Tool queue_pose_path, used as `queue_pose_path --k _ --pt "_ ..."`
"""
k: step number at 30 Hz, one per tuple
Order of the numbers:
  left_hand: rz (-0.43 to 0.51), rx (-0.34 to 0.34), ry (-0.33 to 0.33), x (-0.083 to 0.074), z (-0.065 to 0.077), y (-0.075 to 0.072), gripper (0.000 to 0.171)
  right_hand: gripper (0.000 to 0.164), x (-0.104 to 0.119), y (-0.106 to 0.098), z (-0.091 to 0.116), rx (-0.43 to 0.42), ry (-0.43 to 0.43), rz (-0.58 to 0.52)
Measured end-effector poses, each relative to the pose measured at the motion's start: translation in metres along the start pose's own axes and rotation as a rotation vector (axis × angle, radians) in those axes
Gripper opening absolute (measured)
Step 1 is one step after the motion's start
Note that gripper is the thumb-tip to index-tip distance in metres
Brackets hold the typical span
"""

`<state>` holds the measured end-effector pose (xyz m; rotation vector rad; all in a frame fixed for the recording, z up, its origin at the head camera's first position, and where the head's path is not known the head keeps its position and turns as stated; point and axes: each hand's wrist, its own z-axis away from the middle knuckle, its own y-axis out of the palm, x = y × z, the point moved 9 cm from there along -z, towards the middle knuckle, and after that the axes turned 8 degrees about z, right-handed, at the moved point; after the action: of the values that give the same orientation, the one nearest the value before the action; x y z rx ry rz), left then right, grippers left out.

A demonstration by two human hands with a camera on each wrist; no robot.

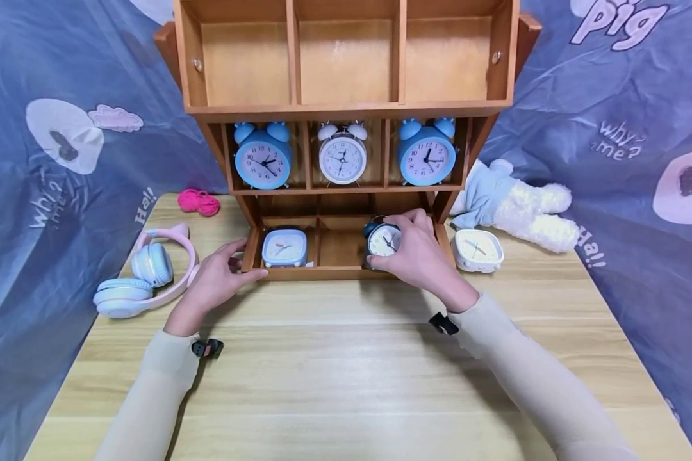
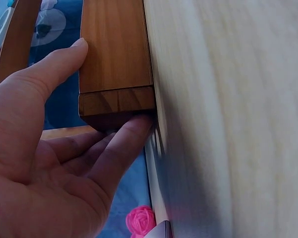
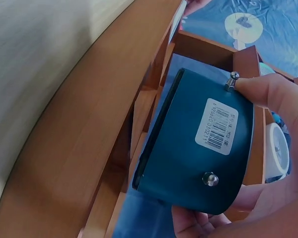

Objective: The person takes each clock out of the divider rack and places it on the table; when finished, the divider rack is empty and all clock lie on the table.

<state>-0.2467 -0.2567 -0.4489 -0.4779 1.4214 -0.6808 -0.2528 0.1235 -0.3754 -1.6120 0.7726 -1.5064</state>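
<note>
Blue printed fabric [image 1: 11, 256] backs a wood-grain desk [image 1: 334, 371] bearing a wooden rack [image 1: 346, 112]. The left hand [image 1: 216, 278] grips the rack's lower corner between thumb and fingers. The right hand [image 1: 423, 253] is clamped on a dark teal alarm clock [image 3: 203, 134] at the rack's lowest tier; whether the clock touches down cannot be confirmed. A white clock [image 1: 477, 250] stands just right of that hand; a pale-blue clock [image 1: 285, 248] sits between both hands.
</note>
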Motion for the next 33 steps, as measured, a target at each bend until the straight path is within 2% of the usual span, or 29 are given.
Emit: queue_pose_path --k 8,13,21,33 --pt "0.008 0.001 -0.009 0.001 0.003 0.001 0.103 0.086 -0.009 -0.007 0.012 -0.016 0.003 0.024" --pt "0.012 -0.008 -0.006 0.001 0.003 -0.001 0.101 0.087 -0.018 -0.014 0.019 -0.024 0.019 0.0" --pt "0.009 -0.001 0.002 0.001 0.002 0.0 0.103 0.087 -0.043 -0.027 0.036 -0.066 0.018 -0.016" --pt "0.001 -0.004 0.002 0.0 0.003 0.001 0.102 0.084 -0.078 -0.047 0.046 -0.11 0.018 0.028"
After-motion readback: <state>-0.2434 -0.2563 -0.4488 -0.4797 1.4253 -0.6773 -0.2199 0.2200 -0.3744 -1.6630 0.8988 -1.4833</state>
